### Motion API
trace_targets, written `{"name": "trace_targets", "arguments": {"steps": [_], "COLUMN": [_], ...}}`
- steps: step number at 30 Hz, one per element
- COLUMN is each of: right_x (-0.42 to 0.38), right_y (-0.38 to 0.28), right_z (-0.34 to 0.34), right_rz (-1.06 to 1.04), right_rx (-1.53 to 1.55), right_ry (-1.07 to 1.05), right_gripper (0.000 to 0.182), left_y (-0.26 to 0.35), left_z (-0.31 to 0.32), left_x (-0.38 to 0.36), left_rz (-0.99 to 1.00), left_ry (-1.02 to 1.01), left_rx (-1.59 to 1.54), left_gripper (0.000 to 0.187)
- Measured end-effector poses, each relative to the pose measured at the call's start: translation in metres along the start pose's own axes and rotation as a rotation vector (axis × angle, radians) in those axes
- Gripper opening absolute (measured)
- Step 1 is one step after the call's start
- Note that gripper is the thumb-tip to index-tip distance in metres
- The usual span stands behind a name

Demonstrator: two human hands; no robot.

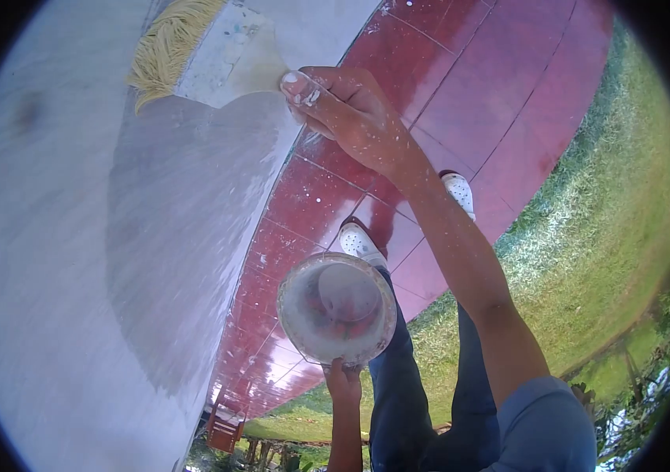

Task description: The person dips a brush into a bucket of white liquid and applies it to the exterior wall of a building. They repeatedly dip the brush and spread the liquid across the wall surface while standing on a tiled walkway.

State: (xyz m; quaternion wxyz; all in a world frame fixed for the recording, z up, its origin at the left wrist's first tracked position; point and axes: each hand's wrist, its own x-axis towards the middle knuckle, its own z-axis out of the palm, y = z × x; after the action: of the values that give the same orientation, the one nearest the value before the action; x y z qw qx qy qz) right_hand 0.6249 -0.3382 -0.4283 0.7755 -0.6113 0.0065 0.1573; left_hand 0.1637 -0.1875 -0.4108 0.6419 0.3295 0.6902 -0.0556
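red tiled flr [402,47], wht specks [318,200]

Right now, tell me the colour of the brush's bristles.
The bristles are pale yellow, seen best at the upper left of the head view.

From here I see a short blue-grey cloth sleeve [551,421], long dark blue pants [399,393], dotted white shoes [358,242], and white specks [310,97] on the right hand [354,118].

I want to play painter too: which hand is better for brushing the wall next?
Probably the right hand: it holds the brush, with the wall behind the bristles. The left hand holds the bucket.
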Motion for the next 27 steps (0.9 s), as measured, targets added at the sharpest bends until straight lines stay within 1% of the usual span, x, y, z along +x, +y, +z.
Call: {"name": "trace_targets", "arguments": {"steps": [1, 3, 4, 5, 6, 7, 9, 10, 12, 14, 15, 16, 18, 19, 21, 22, 24, 25, 26, 27], "right_x": [0.014, 0.047, 0.053, 0.052, 0.045, 0.041, 0.036, 0.034, 0.042, 0.044, 0.039, 0.029, 0.01, 0.002, -0.009, -0.007, 0.005, 0.021, 0.039, 0.049], "right_y": [0.024, 0.124, 0.174, 0.217, 0.252, 0.271, 0.274, 0.259, 0.21, 0.137, 0.095, 0.057, 0.006, -0.019, -0.051, -0.05, -0.045, -0.014, 0.038, 0.095], "right_z": [0.0, 0.0, -0.009, -0.024, -0.038, -0.053, -0.072, -0.067, -0.062, -0.039, -0.032, -0.027, -0.027, -0.026, -0.022, -0.02, -0.018, -0.014, -0.01, -0.01], "right_rz": [-0.023, 0.099, 0.206, 0.311, 0.405, 0.5, 0.736, 0.741, 0.502, 0.298, 0.258, 0.219, 0.224, 0.221, 0.08, 0.08, 0.019, -0.009, -0.039, -0.003], "right_rx": [0.013, -0.026, -0.144, -0.262, -0.494, -0.728, -0.925, -0.919, -0.701, -0.765, -0.695, -0.625, -0.417, -0.419, -0.027, -0.024, 0.064, 0.121, 0.179, 0.142], "right_ry": [-0.024, 0.01, 0.002, -0.002, 0.041, 0.084, 0.083, 0.083, 0.094, 0.183, 0.19, 0.198, 0.223, 0.228, 0.177, 0.177, 0.108, 0.059, 0.008, 0.041], "right_gripper": [0.045, 0.044, 0.046, 0.059, 0.059, 0.059, 0.057, 0.057, 0.055, 0.057, 0.057, 0.057, 0.056, 0.056, 0.054, 0.054, 0.051, 0.048, 0.045, 0.043], "left_y": [0.0, -0.001, -0.002, -0.002, -0.001, -0.002, -0.008, -0.009, -0.012, -0.013, -0.012, -0.01, -0.009, -0.007, -0.003, -0.003, -0.003, -0.004, -0.005, -0.004], "left_z": [0.001, 0.001, 0.0, 0.002, 0.004, 0.007, 0.0, -0.007, -0.012, -0.013, -0.013, -0.014, -0.006, -0.002, -0.001, 0.0, -0.003, -0.005, -0.006, -0.006], "left_x": [-0.001, -0.002, -0.003, -0.006, -0.008, -0.009, -0.008, -0.007, -0.008, -0.014, -0.016, -0.019, -0.019, -0.022, -0.026, -0.026, -0.026, -0.025, -0.023, -0.024], "left_rz": [0.009, 0.013, 0.014, 0.025, 0.021, 0.014, 0.013, 0.004, -0.011, 0.002, 0.0, -0.015, -0.034, -0.033, -0.026, -0.024, -0.023, -0.021, -0.016, -0.012], "left_ry": [-0.008, -0.006, -0.004, -0.006, -0.004, -0.001, -0.016, -0.03, -0.008, -0.024, -0.034, -0.036, -0.05, -0.037, -0.016, -0.013, -0.007, -0.002, 0.002, 0.005], "left_rx": [0.002, -0.005, -0.011, -0.011, -0.027, -0.043, -0.064, -0.085, -0.086, -0.09, -0.091, -0.084, -0.08, -0.068, -0.056, -0.052, -0.047, -0.051, -0.056, -0.058], "left_gripper": [0.061, 0.061, 0.062, 0.062, 0.062, 0.062, 0.065, 0.068, 0.067, 0.067, 0.067, 0.063, 0.059, 0.059, 0.058, 0.059, 0.059, 0.06, 0.06, 0.06]}}
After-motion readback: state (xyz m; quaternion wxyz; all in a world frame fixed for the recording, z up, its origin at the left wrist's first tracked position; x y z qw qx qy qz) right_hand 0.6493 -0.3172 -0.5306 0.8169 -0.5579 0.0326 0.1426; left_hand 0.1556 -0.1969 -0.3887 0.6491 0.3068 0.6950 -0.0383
